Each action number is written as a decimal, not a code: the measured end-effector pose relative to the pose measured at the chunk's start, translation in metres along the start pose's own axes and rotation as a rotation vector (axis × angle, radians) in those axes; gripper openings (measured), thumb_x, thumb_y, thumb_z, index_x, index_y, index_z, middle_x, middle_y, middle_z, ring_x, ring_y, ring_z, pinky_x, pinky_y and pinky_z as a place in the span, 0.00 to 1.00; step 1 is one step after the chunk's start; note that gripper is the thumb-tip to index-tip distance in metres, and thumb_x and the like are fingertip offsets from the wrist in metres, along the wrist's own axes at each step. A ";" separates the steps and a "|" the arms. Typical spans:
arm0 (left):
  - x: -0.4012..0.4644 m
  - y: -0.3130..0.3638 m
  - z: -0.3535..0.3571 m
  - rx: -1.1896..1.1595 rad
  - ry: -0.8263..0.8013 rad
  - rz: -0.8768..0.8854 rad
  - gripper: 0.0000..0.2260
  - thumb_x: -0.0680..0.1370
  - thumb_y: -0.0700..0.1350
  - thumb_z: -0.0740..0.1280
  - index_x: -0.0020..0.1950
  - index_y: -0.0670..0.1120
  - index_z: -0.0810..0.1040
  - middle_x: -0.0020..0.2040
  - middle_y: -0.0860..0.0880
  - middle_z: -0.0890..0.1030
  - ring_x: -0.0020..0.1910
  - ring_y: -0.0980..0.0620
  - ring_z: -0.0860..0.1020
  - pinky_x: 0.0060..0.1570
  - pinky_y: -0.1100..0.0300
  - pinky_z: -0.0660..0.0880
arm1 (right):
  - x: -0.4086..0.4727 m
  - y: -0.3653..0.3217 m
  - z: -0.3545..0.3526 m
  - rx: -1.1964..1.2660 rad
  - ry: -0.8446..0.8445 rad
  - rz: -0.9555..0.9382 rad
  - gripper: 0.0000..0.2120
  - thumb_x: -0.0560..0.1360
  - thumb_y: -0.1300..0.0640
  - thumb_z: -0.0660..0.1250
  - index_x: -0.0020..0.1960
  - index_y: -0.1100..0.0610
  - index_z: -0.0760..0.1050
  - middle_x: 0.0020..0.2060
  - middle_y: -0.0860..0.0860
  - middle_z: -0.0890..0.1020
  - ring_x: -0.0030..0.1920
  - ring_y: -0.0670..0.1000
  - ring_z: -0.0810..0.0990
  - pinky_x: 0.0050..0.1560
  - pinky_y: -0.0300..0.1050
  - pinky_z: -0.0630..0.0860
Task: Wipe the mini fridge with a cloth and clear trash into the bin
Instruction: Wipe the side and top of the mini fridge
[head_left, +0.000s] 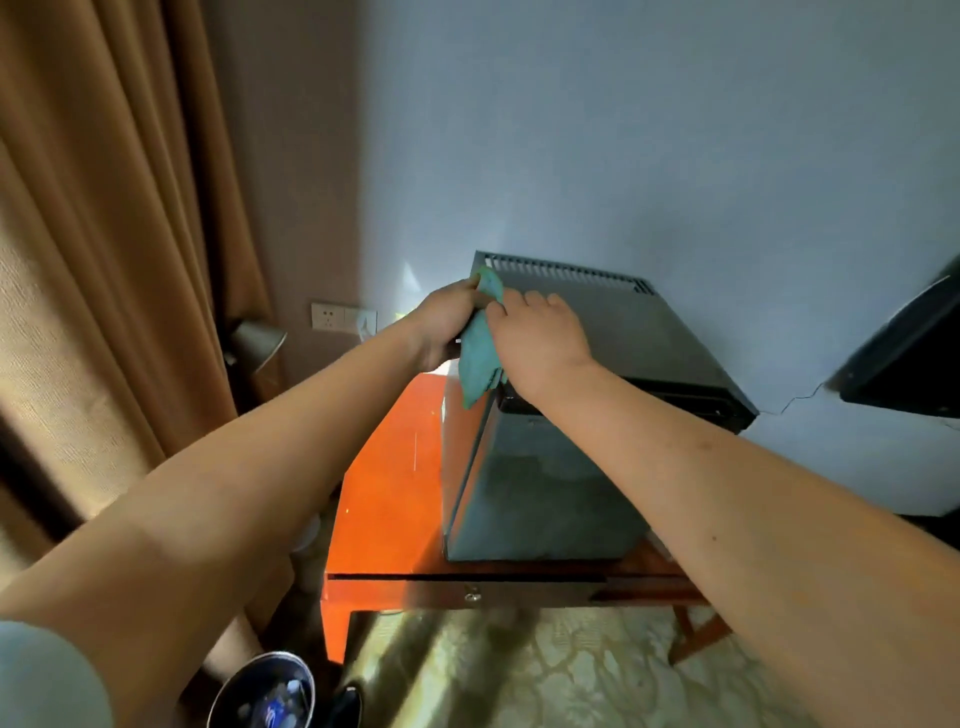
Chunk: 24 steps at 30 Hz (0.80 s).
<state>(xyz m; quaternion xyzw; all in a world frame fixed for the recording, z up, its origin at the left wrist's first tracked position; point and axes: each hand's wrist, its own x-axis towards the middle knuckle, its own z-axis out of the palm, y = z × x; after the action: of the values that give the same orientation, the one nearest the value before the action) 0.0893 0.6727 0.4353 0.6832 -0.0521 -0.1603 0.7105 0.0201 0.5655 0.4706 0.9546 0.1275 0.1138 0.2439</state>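
Gripping teal cloth (480, 348) w/ both hands' fingers (511, 304), fridge (587, 332) top-left, bin (265, 693) w/ trash below

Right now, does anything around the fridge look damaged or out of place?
Yes: a thin crack in the wall runs rightward from the mini fridge near its top right corner. Otherwise nothing stands out; both hands, left hand and right hand, hold the cloth at the fridge's top left edge.

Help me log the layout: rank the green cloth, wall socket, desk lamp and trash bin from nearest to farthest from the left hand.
1. Green cloth, gripped in the left hand.
2. Wall socket, left of it.
3. Desk lamp, farther left.
4. Trash bin, bottom, on the floor.
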 end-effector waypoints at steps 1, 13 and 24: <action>0.001 0.004 0.002 0.035 0.004 0.023 0.15 0.79 0.44 0.66 0.65 0.50 0.79 0.58 0.48 0.84 0.55 0.49 0.84 0.59 0.51 0.79 | -0.008 0.009 -0.003 0.038 0.016 0.011 0.26 0.74 0.61 0.69 0.70 0.60 0.66 0.65 0.57 0.72 0.64 0.59 0.73 0.62 0.50 0.67; -0.009 0.076 0.093 0.013 -0.081 0.137 0.12 0.80 0.40 0.68 0.60 0.54 0.73 0.58 0.45 0.84 0.55 0.47 0.84 0.54 0.51 0.83 | -0.077 0.133 -0.003 0.904 -0.125 0.116 0.23 0.69 0.53 0.76 0.62 0.49 0.74 0.52 0.47 0.79 0.53 0.50 0.80 0.54 0.50 0.78; 0.076 0.097 0.176 0.185 -0.190 0.041 0.05 0.81 0.44 0.66 0.55 0.46 0.79 0.41 0.47 0.83 0.41 0.51 0.82 0.55 0.54 0.83 | -0.037 0.195 0.079 0.816 0.156 0.517 0.32 0.66 0.40 0.73 0.63 0.56 0.69 0.56 0.53 0.77 0.54 0.57 0.78 0.51 0.52 0.78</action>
<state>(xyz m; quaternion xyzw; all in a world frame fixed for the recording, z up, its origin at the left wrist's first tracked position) 0.1242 0.4838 0.5306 0.7263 -0.1479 -0.2042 0.6394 0.0444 0.3542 0.4942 0.9613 -0.0614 0.1826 -0.1967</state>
